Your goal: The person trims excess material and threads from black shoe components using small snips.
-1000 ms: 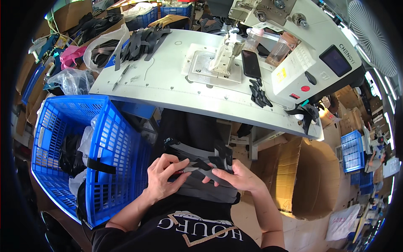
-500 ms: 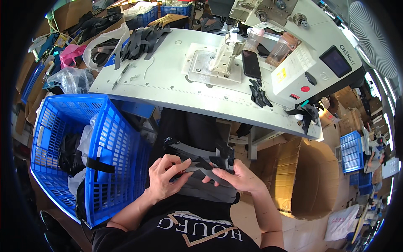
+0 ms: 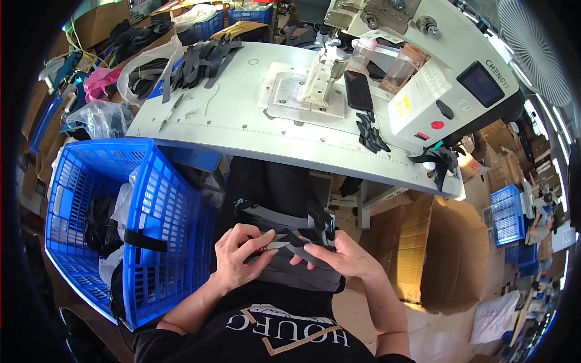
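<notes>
Over my lap, my left hand is closed around what look like small thread snips, with a bit of red and pale metal tips showing between thumb and fingers. Close beside it, my right hand grips a grey webbing strap between thumb and fingers, the thumb on top. The snips' tips reach to the strap's edge; whether they touch it I cannot tell. More grey straps with dark end pieces lie across my thighs just beyond the hands, and others lie under my wrists.
A white sewing machine table stands ahead, carrying the machine, a phone, a pile of grey straps and black pieces. To my left is a blue plastic crate; to my right, an open cardboard box.
Both hands stay almost in the same place. The metal tips between them show more now, and the dark strap ends by my right hand have shifted slightly.
</notes>
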`<state>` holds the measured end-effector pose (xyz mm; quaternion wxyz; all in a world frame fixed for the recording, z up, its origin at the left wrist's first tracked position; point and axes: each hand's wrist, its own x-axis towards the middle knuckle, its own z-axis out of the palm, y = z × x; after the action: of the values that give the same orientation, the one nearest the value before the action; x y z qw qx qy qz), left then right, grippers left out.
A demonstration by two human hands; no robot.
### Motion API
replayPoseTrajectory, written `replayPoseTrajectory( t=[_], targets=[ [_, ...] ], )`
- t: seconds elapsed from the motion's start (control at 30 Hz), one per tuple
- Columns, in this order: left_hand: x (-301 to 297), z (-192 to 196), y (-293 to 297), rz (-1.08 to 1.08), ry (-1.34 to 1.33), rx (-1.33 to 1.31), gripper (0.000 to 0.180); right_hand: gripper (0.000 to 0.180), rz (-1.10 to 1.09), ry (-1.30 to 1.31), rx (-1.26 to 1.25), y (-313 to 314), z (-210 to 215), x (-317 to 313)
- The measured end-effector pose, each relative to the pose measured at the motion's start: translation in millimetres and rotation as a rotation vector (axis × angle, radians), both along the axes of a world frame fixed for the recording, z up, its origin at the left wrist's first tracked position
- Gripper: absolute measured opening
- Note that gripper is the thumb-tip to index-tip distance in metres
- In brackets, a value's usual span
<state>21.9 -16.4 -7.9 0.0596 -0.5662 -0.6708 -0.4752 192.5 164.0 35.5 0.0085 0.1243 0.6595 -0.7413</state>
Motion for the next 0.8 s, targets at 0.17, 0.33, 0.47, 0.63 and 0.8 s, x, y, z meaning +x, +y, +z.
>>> replayPoseTrajectory(
  t=[0.17, 0.33, 0.47, 0.63, 0.8],
  targets=[
    [-3, -2, -1, -0.029, -0.055, 0.023, 0.041, 0.031, -0.018, -0.003, 0.006, -1, 0, 2],
    [0, -3, 1, -0.144, -1.013, -0.102, 0.047, 0.033, 0.053, -0.107, 0.041, 4, 1, -2],
    [4, -26, 3, -0.177, -1.063, -0.195, 0.036, 0.037, 0.109, -0.204, 0.023, 4, -16, -6],
    [-7, -37, -25, 0.080, -0.929, -0.303, 0.024, 0.040, 0.022, -0.188, 0.107, 20, -29, -4],
    [4, 1, -11, 0.212, -0.358, -0.150, 0.040, 0.046, 0.032, -0.132, -0.008, 23, -23, -3]
  ],
)
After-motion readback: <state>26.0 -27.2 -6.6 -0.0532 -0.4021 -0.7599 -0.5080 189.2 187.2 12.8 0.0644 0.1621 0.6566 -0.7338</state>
